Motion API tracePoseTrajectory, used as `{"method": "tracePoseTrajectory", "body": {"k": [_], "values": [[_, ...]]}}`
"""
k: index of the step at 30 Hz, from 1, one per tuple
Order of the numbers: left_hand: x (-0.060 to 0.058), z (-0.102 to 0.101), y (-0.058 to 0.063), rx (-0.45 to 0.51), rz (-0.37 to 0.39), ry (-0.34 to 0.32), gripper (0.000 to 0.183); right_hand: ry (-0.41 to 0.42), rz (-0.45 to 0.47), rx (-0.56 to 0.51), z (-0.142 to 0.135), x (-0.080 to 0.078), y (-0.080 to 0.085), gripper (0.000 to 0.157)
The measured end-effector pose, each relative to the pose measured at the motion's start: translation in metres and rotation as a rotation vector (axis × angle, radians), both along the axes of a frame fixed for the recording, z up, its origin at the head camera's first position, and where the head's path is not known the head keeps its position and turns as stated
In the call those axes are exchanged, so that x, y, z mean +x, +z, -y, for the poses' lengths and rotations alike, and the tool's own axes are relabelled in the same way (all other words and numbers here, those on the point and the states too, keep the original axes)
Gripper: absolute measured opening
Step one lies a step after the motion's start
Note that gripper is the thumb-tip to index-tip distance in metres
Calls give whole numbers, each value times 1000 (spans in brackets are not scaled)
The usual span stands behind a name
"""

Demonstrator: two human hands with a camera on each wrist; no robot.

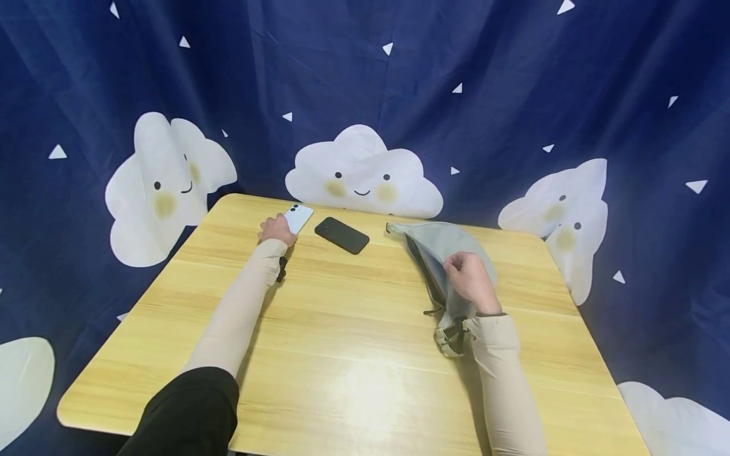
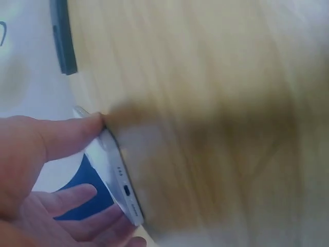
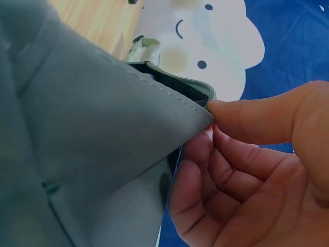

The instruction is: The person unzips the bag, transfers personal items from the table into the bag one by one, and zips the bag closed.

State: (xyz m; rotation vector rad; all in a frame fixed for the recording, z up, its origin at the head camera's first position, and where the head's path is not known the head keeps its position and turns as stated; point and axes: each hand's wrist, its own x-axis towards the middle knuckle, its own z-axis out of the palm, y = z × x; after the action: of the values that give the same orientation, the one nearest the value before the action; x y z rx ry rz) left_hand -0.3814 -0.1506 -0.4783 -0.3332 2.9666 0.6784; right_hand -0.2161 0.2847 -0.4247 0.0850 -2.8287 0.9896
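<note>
At the far left of the table, my left hand [image 1: 277, 230] grips a white smartphone [image 1: 299, 218] whose cameras face up. In the left wrist view the thumb lies on one long edge of that phone [image 2: 114, 172] and the fingers are at the other, with the charging port end toward the wrist. A grey sling bag [image 1: 456, 240] lies on the right side with its zip opening gaping. My right hand [image 1: 471, 278] pinches the edge of this opening between thumb and curled fingers, holding the fabric [image 3: 118, 108] up. The inside of the bag is mostly hidden.
A black smartphone [image 1: 342, 235] lies between the white phone and the bag. The bag's strap and buckle [image 1: 450, 339] hang toward the near side of the wooden table [image 1: 342, 342]. A dark blue curtain [image 1: 365, 76] with clouds stands right behind the far edge.
</note>
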Motion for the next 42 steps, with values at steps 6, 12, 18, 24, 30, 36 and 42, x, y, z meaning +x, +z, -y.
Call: {"method": "tracePoseTrajectory", "body": {"k": [6, 12, 18, 24, 30, 36, 42], "values": [[-6, 4, 2, 14, 90, 47, 72, 7, -7, -8, 0, -1, 0, 17], [-7, 16, -2, 13, 182, 35, 83, 11, -12, -7, -1, -1, -2, 17], [-1, 26, -1, 82, 203, 25, 94, 17, -18, -16, -1, 0, -3, 16], [5, 37, 0, 257, 155, 36, 80, 19, -21, -14, -2, -2, -3, 17], [-2, 48, -2, 232, 151, 7, 81, 21, -25, -18, -2, -3, -3, 17], [-7, 63, -3, 325, 194, 28, 60, 24, -21, -19, -2, -2, -2, 17], [-3, 73, -6, 490, 202, 55, 31, 28, -16, -29, -2, -1, -1, 17]]}}
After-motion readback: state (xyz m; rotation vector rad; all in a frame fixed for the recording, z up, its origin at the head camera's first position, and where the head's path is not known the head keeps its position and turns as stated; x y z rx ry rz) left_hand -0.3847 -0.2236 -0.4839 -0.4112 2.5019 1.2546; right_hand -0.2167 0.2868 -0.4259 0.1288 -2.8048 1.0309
